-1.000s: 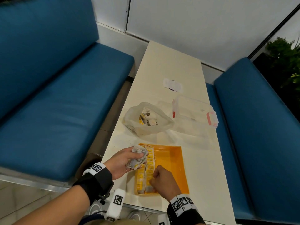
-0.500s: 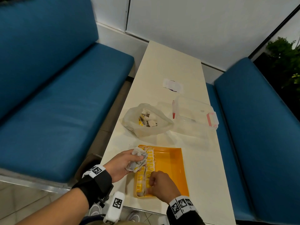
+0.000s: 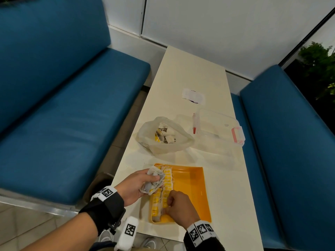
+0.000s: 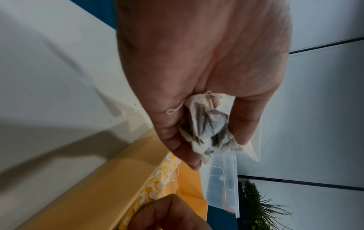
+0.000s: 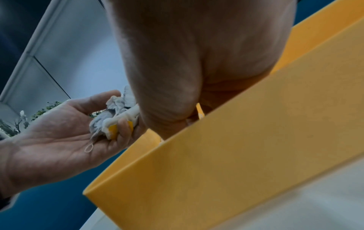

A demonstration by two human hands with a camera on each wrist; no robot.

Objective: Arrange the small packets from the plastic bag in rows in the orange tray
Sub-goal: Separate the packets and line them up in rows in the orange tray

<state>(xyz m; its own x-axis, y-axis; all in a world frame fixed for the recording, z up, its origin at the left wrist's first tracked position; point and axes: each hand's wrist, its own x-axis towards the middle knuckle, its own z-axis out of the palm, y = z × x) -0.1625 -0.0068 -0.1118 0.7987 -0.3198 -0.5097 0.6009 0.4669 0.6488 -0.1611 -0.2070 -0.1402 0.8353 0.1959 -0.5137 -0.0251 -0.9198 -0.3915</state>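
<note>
over the orange tray (image 3: 192, 189) we grip a bunch of small packets (image 3: 154, 181) in our left hand (image 3: 134, 185), while our curled right hand (image 3: 181, 208) presses the packet rows (image 3: 165, 189), its fingertips hidden.

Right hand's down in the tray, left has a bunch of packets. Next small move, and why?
Probably seat the packet under the right hand at the near end of the second row, then take another from the left hand. The left grip holds a bunch of packets, and most of the tray is bare.
</note>
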